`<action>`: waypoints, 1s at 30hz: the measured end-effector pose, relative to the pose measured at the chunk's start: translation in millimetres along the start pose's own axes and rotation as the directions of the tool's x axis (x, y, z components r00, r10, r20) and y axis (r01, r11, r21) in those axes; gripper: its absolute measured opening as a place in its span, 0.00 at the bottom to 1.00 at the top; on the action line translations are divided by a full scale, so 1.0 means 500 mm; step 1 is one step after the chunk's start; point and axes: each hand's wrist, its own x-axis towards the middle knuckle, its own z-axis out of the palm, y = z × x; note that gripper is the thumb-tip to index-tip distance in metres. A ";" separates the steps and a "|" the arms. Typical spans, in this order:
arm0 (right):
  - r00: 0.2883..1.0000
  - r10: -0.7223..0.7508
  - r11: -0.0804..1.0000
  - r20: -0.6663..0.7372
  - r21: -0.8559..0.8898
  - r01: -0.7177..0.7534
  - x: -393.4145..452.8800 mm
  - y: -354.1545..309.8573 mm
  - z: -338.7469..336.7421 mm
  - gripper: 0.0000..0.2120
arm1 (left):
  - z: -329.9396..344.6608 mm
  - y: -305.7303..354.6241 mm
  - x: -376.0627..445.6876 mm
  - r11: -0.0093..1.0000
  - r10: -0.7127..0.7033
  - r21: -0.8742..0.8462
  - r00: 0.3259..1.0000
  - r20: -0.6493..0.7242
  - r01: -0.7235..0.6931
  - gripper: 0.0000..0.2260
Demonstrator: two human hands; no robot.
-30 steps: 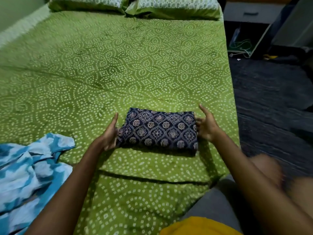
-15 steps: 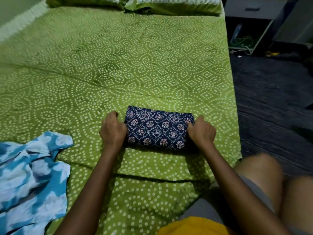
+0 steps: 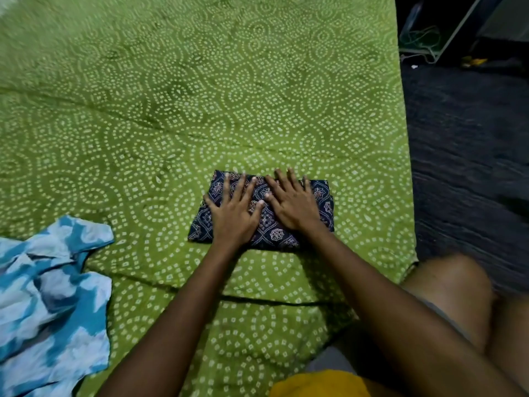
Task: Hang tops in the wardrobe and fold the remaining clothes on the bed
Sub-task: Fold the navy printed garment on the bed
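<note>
Down on the bed (image 3: 257, 96), seen from the head camera, a folded navy garment (image 3: 269, 227) with a pale medallion print lies as a compact rectangle on the green dotted bedsheet, near the bed's right edge. Both hands lie flat on top of it, side by side. The left hand (image 3: 233, 213) covers the left half, its fingers straight and spread, pointing away from the person; its grip is fully open and has hold of nothing, only pressing on the cloth. The right hand (image 3: 294, 204) covers the middle and right part in the same way, fingers straight and slightly fanned, palm down, holding nothing. The two thumbs come close together over the middle of the garment; whether they touch is unclear.

Well apart to the left, at the picture's edge, a crumpled blue and white garment (image 3: 48, 305) lies unfolded on the sheet. A long crease runs across the sheet below the forearms. At the lower right the person's bare knee (image 3: 455, 287) shows beside the bed, over a dark floor (image 3: 469, 156).
</note>
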 end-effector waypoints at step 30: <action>0.829 -0.065 0.955 0.556 0.275 -0.109 0.070 -0.027 -0.211 0.38 | -0.018 -0.090 -0.177 0.884 -0.316 -0.409 0.934 -0.166 0.227 0.37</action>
